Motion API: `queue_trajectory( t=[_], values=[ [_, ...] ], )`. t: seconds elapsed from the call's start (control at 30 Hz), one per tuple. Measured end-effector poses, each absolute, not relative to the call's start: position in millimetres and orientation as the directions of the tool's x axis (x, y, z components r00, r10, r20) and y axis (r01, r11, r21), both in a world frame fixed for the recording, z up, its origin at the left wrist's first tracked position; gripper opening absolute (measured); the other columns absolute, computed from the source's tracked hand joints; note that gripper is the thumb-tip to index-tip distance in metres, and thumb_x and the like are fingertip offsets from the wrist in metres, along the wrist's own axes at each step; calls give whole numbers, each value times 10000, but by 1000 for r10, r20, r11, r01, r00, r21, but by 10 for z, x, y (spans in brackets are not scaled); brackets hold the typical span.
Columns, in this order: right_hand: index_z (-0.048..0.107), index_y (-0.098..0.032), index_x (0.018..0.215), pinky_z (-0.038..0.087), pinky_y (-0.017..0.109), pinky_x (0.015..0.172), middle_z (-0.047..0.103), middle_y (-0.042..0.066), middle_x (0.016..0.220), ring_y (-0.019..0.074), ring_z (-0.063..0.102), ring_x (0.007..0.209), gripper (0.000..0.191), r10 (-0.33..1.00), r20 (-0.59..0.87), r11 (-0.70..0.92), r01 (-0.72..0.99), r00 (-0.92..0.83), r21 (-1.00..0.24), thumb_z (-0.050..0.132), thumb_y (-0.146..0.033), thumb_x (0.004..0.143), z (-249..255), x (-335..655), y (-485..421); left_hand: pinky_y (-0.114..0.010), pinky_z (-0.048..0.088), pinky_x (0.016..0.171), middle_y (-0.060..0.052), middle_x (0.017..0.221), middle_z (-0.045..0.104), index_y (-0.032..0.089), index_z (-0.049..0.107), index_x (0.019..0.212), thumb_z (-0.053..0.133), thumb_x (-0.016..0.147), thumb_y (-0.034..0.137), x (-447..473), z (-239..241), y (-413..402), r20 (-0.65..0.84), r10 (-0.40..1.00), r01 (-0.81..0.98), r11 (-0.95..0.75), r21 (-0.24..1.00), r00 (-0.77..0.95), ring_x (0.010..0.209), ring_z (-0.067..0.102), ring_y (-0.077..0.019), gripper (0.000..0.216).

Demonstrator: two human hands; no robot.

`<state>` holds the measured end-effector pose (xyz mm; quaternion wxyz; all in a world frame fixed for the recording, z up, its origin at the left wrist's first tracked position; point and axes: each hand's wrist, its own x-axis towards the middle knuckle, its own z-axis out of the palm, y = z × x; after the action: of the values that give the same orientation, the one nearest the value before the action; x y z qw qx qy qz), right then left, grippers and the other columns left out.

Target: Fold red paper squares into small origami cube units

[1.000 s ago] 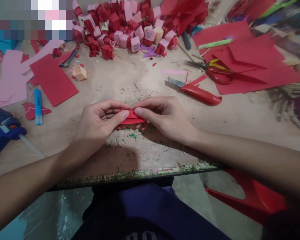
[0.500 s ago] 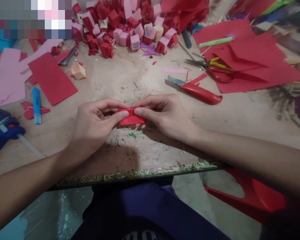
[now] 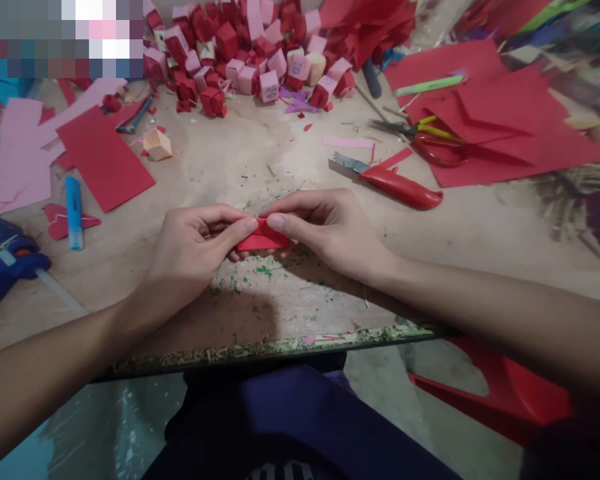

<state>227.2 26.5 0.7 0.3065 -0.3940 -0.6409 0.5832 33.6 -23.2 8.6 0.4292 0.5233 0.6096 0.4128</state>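
Between my two hands, just above the tabletop, is a small piece of folded red paper (image 3: 263, 241). My left hand (image 3: 195, 243) pinches its left end, the thumb on top and fingers behind and below. On the right end, my right hand (image 3: 333, 230) grips in the same way, its thumb pressing near the upper fold. Fingertips of both hands show under the paper's lower edge. Beyond my right hand lies a red-handled utility knife (image 3: 400, 187). Scissors (image 3: 430, 140) with red and yellow handles rest on red sheets farther back.
Many small red and pink paper boxes (image 3: 247, 77) are heaped at the back. A red paper rectangle (image 3: 105, 159), a blue highlighter (image 3: 74, 213) and a blue glue gun (image 3: 10, 260) lie at left. Large red sheets (image 3: 500, 127) cover the right. Green scraps dot the wooden table (image 3: 320, 313).
My left thumb has slid slightly right and up along the folded paper, and left fingertips now show beneath it. My right hand stays nearly still.
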Motion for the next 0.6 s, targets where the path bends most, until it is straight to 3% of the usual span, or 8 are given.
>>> queue_trajectory(
  t=[0.43,0.6],
  values=[
    [790,-180,819,477,257,520,697,16,666,138,602,576,237,871,0,131,232,-491,-964,742,-360,966,-55,2301,286,-177,468,479,-1,640,738,179,802,738,725,875,220,320,58,-252,1,996,361,31,932,-89,543,629,-110,162],
    [782,-183,815,482,264,507,711,26,671,148,609,571,265,877,-23,106,240,-479,-965,742,-396,967,-55,2298,267,-189,489,492,-1,655,749,179,818,773,723,885,237,305,31,-264,34,995,395,5,919,-91,550,649,-120,158]
  ],
)
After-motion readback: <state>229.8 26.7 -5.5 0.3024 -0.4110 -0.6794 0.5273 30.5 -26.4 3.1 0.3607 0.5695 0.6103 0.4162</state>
